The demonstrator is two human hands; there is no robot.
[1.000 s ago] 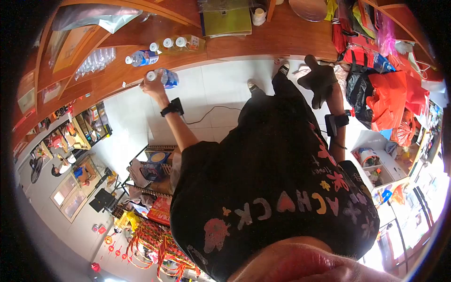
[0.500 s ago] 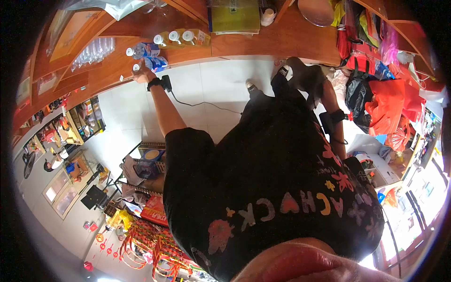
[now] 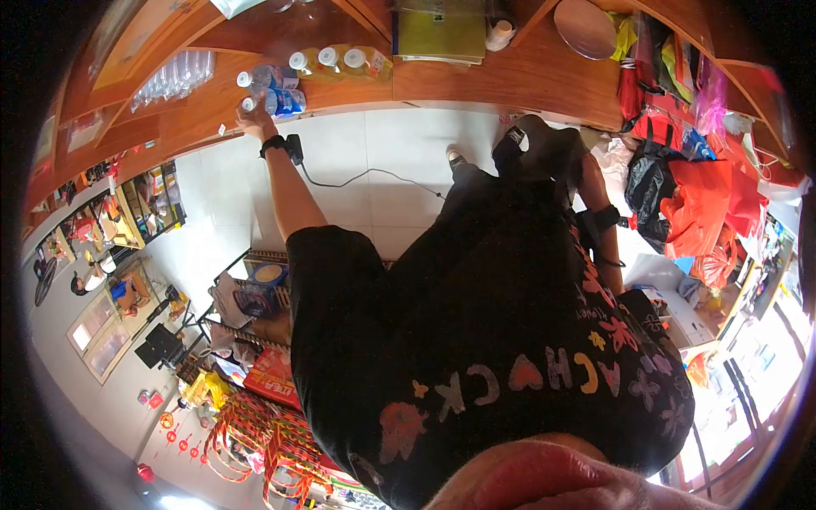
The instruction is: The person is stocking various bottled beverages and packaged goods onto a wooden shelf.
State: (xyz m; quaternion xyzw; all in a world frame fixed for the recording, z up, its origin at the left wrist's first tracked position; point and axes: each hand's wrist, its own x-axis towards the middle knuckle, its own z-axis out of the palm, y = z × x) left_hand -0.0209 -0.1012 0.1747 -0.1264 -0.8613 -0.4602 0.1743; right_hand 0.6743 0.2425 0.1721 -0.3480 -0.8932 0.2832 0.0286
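Observation:
My left hand [image 3: 255, 126], at the end of an outstretched arm, is closed round the cap end of a clear plastic bottle [image 3: 289, 103] with a blue label. This bottle lies at the front edge of the wooden shelf [image 3: 476, 89]. A similar blue-labelled bottle [image 3: 276, 77] lies right behind it. Several bottles of yellow liquid [image 3: 333, 61] lie to their right. My right hand is mostly hidden by a dark cloth [image 3: 548, 151], which appears to be gripped in it beside my leg. Both wrists wear dark straps with a small device.
Clear empty bottles [image 3: 176, 78] lie in the left compartment. A yellow-green folder [image 3: 435, 32], a paper roll [image 3: 501, 32] and a round disc [image 3: 586, 28] are on the shelf. Red bags [image 3: 701, 204] and a black bag [image 3: 650, 191] crowd the right. A cable [image 3: 374, 172] crosses the floor.
The view has shifted slightly. My left hand and the two blue-labelled bottles are a little farther onto the shelf. My right hand stays by my leg with the cloth.

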